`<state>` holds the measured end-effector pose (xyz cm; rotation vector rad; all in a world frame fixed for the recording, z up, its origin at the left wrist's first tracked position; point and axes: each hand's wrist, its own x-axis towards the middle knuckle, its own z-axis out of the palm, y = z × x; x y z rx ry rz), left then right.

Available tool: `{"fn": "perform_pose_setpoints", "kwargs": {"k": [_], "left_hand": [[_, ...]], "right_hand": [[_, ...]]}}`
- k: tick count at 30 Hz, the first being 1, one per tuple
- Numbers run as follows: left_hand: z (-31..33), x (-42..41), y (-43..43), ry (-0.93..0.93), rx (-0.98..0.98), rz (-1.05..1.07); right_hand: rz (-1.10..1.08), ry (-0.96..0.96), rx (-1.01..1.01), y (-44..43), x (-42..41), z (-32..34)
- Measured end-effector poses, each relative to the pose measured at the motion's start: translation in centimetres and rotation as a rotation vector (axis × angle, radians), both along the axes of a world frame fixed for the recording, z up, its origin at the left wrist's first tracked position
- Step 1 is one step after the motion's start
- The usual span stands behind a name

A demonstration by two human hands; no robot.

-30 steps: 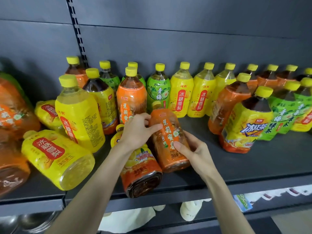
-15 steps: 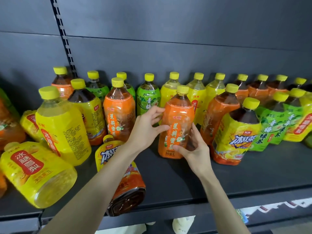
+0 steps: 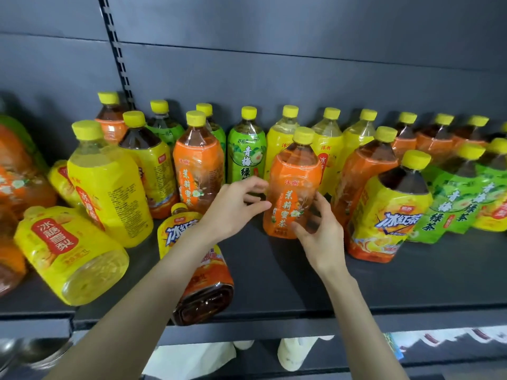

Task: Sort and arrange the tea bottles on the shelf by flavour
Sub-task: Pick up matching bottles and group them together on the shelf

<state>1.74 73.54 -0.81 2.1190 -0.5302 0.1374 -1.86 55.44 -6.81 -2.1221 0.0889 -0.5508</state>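
An orange jasmine honey tea bottle (image 3: 292,187) with a yellow cap stands upright on the dark shelf (image 3: 411,278), in front of the yellow bottles of the back row. My right hand (image 3: 319,231) grips its lower right side, thumb across the label. The fingertips of my left hand (image 3: 236,207) press on its left edge. A matching orange bottle (image 3: 197,171) stands to the left, and a green plum tea bottle (image 3: 247,157) is behind my left hand.
An iced black tea bottle (image 3: 203,272) lies on its side under my left forearm. A yellow pear drink bottle (image 3: 68,253) lies at the left beside a tall upright one (image 3: 109,187). An upright iced black tea bottle (image 3: 389,212) and green tea bottles (image 3: 455,204) crowd the right.
The orange bottle went from lying tilted in both hands to standing upright further back on the shelf. My hands stay at its sides, and the view shifted slightly.
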Motion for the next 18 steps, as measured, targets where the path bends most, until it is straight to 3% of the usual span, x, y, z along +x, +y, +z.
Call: {"fn": "perform_pose_setpoints", "kwargs": {"k": [5, 10, 14, 18], "left_hand": [[-1.3, -3.5, 3.7, -0.088, 0.024, 0.211], [-4.0, -7.6, 7.2, -0.177, -0.084, 0.509], [-6.3, -9.6, 8.6, 0.059, -0.265, 0.619], [-6.0, -10.5, 8.9, 0.354, -0.409, 0.554]], "right_hand": [[-0.107, -0.105, 0.02, 2.3, -3.7, 0.1], [0.087, 0.012, 0.228, 6.4, -5.8, -0.2], [0.252, 0.188, 0.32, 10.0, -6.4, -0.2], [0.345, 0.352, 0.431, 12.0, -7.3, -0.5]]}}
